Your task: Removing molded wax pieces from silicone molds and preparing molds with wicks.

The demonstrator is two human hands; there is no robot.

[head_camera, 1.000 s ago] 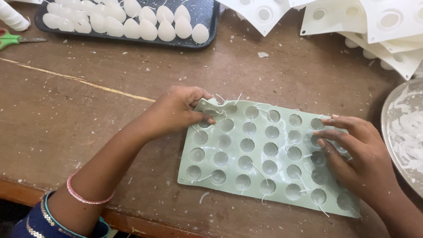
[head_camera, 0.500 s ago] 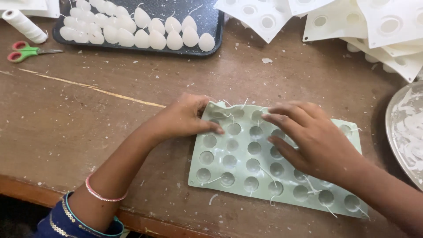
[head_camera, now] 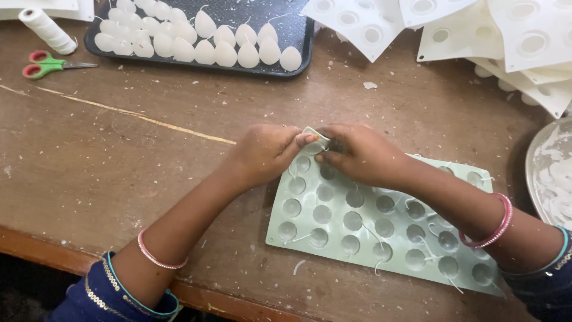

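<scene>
- Pinching the upper-left corner of the pale green mould sheet (head_camera: 381, 220) with both hands, I curl that corner up off the wooden table (head_camera: 119, 161), just left of the frame's centre.
- My left hand (head_camera: 265, 152) has its thumb and fingers closed together on the lifted corner; it sat on this same corner a second ago.
- My right hand (head_camera: 360, 155) is what changed: a second ago it lay flat at the sheet's right edge, half a second ago it was crossing the middle, and now its fingers are clamped on the corner, touching my left hand.
- The rest of the sheet lies flat, its round cavities showing thin white wick ends (head_camera: 366, 232).
- With both hands on one corner, I judge I am working a single cavity there.
- At upper left, a black tray (head_camera: 298, 56) of white egg-shaped candles (head_camera: 226, 53), green-handled scissors (head_camera: 44, 65) and a thread spool (head_camera: 44, 27); white moulds (head_camera: 512, 36) are piled at upper right.
</scene>
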